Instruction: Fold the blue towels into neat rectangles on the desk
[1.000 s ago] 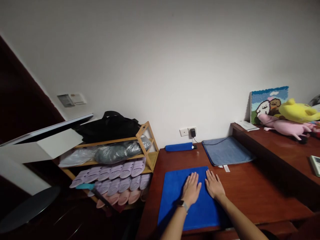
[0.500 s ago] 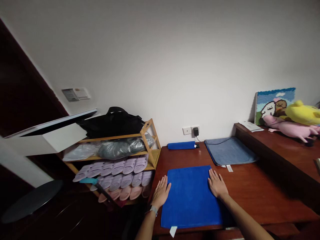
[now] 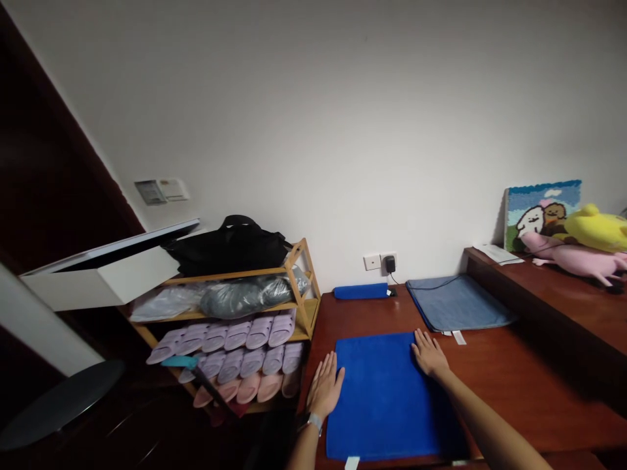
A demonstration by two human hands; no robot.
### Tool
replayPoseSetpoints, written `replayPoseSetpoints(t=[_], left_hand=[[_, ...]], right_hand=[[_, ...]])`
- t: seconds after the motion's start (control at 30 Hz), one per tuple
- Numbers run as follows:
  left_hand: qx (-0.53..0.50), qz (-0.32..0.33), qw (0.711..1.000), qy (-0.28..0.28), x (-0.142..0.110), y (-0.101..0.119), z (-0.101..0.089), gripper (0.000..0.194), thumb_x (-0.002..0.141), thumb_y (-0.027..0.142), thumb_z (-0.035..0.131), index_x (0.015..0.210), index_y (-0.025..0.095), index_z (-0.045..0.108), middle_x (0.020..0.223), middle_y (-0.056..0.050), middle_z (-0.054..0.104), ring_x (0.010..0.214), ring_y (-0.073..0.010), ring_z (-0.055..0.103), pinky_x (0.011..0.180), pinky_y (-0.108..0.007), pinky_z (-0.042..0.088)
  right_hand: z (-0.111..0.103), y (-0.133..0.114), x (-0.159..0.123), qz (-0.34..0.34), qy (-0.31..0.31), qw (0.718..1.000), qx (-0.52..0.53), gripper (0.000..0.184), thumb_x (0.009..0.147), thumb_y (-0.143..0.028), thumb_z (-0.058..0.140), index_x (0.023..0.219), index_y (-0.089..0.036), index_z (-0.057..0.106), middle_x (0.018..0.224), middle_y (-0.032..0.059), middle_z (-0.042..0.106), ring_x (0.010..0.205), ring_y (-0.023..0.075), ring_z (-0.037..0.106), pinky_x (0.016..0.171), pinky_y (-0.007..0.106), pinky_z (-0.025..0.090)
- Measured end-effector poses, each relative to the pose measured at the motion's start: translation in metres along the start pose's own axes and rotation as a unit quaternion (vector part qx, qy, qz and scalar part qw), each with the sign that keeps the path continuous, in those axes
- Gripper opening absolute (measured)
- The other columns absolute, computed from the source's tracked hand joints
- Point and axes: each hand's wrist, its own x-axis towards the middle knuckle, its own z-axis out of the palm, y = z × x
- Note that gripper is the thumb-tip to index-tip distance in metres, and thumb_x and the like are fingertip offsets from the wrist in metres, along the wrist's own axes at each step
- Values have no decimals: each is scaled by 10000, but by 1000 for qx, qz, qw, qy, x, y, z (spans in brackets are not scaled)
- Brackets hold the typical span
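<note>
A bright blue towel point(image 3: 386, 398) lies flat on the dark wooden desk point(image 3: 494, 385) in front of me. My left hand point(image 3: 326, 388) rests flat at the towel's left edge, fingers stretched out, with a watch on the wrist. My right hand point(image 3: 428, 354) lies flat on the towel's far right corner, fingers spread. Neither hand holds anything.
A rolled blue towel point(image 3: 361, 291) and a grey-blue folded towel point(image 3: 458, 301) lie at the back by a wall socket point(image 3: 381, 262). Left of the desk stands a wooden shoe rack point(image 3: 298, 287) with several slippers. Plush toys point(image 3: 582, 245) sit on a raised shelf at right.
My hands slid apart from the towel's middle: the left went to its left edge, the right to the right corner. The view shifted slightly rightward.
</note>
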Motion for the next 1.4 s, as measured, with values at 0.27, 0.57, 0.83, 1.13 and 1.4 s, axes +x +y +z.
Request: replayPoseSetpoints(t=[0.27,0.57,0.83,1.13,1.4], left_hand=[[-16,7,1000,19,5,-14,9,717,1074,575,190,1655,167,291,1720,-86,276,1595,-230,240,1318,-472,229],[-29,128,989,64,45,118,13,663,1090,510,167,1642,183,338,1713,-60,325,1592,-220,271,1320,-449,243],[-32,187,982,-21,75,216,47,715,1078,540,53,1662,195,280,1719,-55,310,1606,-196,226,1333,-443,190],[17,46,999,-19,63,56,5,766,1064,626,121,1665,173,262,1723,-85,260,1605,-238,209,1322,-473,205],[6,21,1000,7,48,0,1,750,1075,599,134,1667,153,242,1732,-98,240,1602,-218,220,1316,-446,224]], right_hand=[[15,4,5,-5,30,999,17,693,1045,-408,156,1663,-101,215,1743,53,198,1623,224,154,1312,440,124],[7,2,3,-1,27,999,26,686,1045,-398,148,1664,-107,209,1742,39,197,1622,225,157,1312,436,119],[14,7,4,-21,27,999,4,663,1041,-344,176,1664,-123,227,1745,43,188,1624,233,143,1308,438,125],[19,6,6,-5,34,999,25,683,1043,-390,147,1667,-120,217,1743,45,205,1621,220,165,1313,442,118],[20,7,5,-8,41,999,14,690,1040,-391,147,1664,-114,244,1737,56,221,1615,233,192,1308,460,147]])
